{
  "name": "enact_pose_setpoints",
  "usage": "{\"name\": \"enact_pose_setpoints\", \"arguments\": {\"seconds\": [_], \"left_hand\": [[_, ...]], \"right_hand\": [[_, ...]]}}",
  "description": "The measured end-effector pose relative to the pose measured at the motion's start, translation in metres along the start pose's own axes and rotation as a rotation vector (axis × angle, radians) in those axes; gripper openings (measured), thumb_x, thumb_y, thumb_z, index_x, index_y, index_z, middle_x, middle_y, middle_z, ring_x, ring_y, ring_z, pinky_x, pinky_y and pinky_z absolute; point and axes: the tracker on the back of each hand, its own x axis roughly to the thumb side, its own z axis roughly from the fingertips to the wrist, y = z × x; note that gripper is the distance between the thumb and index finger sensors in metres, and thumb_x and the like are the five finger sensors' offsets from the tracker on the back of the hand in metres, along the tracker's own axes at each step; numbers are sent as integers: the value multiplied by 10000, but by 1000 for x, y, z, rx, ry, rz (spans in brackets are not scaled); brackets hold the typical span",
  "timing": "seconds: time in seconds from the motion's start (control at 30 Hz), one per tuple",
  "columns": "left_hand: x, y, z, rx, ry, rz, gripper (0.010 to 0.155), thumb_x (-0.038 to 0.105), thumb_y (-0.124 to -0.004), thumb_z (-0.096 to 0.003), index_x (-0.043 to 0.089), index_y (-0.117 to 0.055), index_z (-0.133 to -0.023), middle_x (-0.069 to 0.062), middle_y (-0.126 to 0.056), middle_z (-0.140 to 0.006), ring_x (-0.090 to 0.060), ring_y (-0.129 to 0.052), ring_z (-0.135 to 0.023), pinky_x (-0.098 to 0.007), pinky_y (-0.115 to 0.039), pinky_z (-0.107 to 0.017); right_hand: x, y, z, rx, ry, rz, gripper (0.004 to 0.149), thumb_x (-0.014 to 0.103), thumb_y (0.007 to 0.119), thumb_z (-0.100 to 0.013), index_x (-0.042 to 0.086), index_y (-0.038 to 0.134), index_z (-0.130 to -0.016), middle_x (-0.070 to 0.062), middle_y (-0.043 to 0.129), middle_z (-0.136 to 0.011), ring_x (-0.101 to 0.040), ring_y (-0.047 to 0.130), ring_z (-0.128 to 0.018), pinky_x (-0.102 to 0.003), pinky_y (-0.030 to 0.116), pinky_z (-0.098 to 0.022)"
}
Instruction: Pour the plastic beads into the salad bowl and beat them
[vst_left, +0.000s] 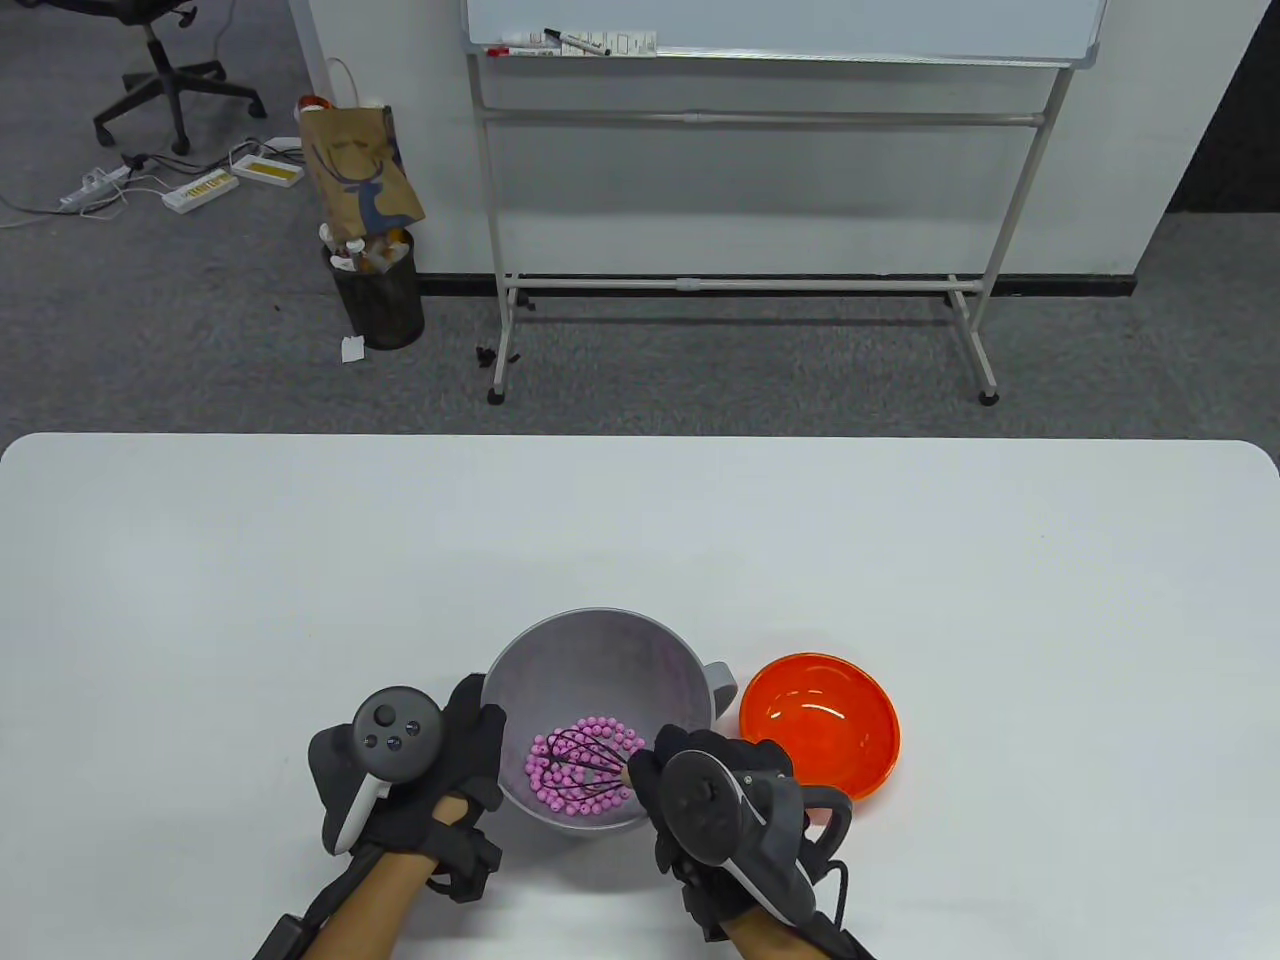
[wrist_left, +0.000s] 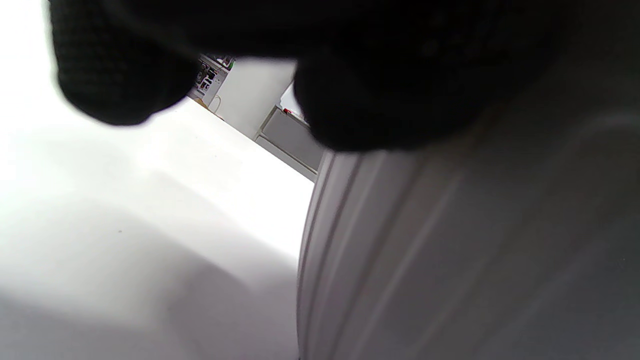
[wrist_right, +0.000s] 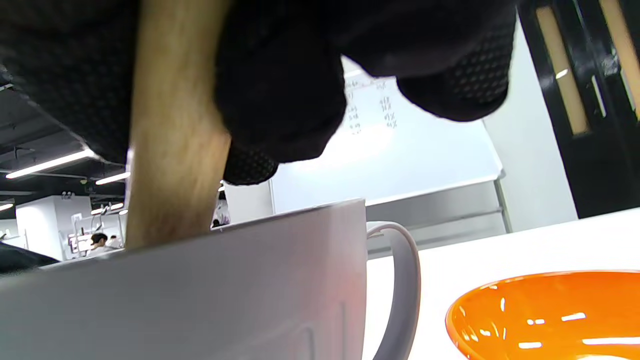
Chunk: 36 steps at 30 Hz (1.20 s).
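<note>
A grey salad bowl (vst_left: 600, 650) with a side handle (vst_left: 722, 680) stands near the table's front edge. Pink plastic beads (vst_left: 545, 775) lie on its bottom. A dark wire whisk (vst_left: 585, 765) sits among the beads. My right hand (vst_left: 700, 790) grips the whisk's wooden handle (wrist_right: 175, 150) at the bowl's near right rim. My left hand (vst_left: 440, 760) holds the bowl's left side, fingers against the ribbed outer wall (wrist_left: 425, 250). In the right wrist view the bowl's wall (wrist_right: 200, 300) fills the lower left.
An orange bowl (vst_left: 820, 722) stands right of the grey bowl, close to my right hand, and shows nothing inside; it also appears in the right wrist view as the orange bowl (wrist_right: 545, 315). A whiteboard stand (vst_left: 740, 280) is beyond the table.
</note>
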Motion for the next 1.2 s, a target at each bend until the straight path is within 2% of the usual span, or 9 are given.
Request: {"name": "enact_pose_setpoints", "arguments": {"seconds": [0.27,0.53,0.7,0.87,1.07,1.2], "left_hand": [[0,0,0,-2,-1,1,560,459,-678,-497,113,-747,-932,136,-1022,-191,-44,-947,4,-378,-922,-320],[0,0,0,-1,0,-2,559,459,-678,-498,114,-747,-933,136,-1022,-191,-44,-948,3,-378,-922,-320],[0,0,0,-1,1,-3,560,460,-678,-497,114,-747,-932,135,-1023,-192,-45,-948,2,-379,-921,-320],[0,0,0,0,0,-3,560,458,-678,-497,112,-747,-933,134,-1023,-191,-45,-948,2,-379,-921,-321],[0,0,0,-2,1,-2,561,458,-678,-498,111,-746,-933,133,-1023,-193,-45,-948,2,-380,-921,-321],[0,0,0,-6,1,2,562,458,-675,-499,110,-741,-935,134,-1023,-195,-45,-949,-1,-380,-920,-322]], "right_hand": [[5,1,2,-126,-21,153,426,530,961,-366,194,1002,-624,-33,1039,-332,-212,901,-71,-414,832,-421],[14,-17,5,-96,-36,249,417,523,982,-357,185,1017,-599,-41,1040,-306,-216,891,-54,-415,834,-414],[14,-25,4,21,-27,157,415,516,991,-352,176,1018,-589,-48,1032,-288,-211,878,-37,-409,839,-398],[-1,-18,-2,100,42,-22,419,516,981,-364,171,1016,-598,-45,1035,-300,-211,886,-45,-412,838,-403],[-10,2,-6,81,91,-65,424,533,928,-395,206,994,-657,-24,1032,-363,-199,906,-87,-415,829,-430],[-18,3,-9,91,123,-77,446,539,904,-407,225,993,-710,-23,1029,-417,-195,919,-125,-422,818,-456]]}}
